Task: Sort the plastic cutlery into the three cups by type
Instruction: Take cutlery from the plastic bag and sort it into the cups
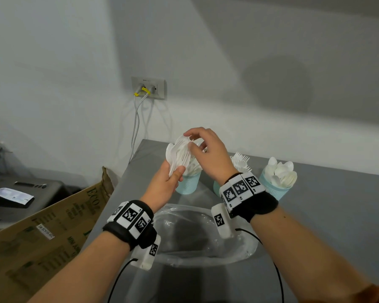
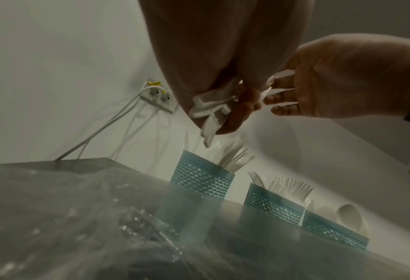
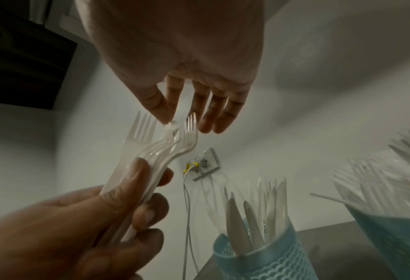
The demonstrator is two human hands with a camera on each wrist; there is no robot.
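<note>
My left hand (image 1: 176, 174) grips a bundle of white plastic cutlery (image 1: 178, 154) by the handles, above the left cup; fork heads (image 3: 142, 130) stick out of it. My right hand (image 1: 189, 139) pinches the top of one piece in the bundle between thumb (image 3: 155, 103) and forefinger; I cannot tell its type. Three blue cups stand in a row on the grey table (image 1: 328, 206). The left cup (image 1: 188, 184) holds knives (image 3: 244, 214), the middle cup (image 2: 273, 201) forks, the right cup (image 1: 276, 189) spoons (image 1: 281, 172). My right wrist hides most of the middle cup in the head view.
A crumpled clear plastic bag (image 1: 206, 232) lies on the table in front of the cups. A cardboard box (image 1: 53, 226) leans at the table's left edge, beside a dark machine (image 1: 20, 193). Cables hang from a wall socket (image 1: 148, 87) behind the table.
</note>
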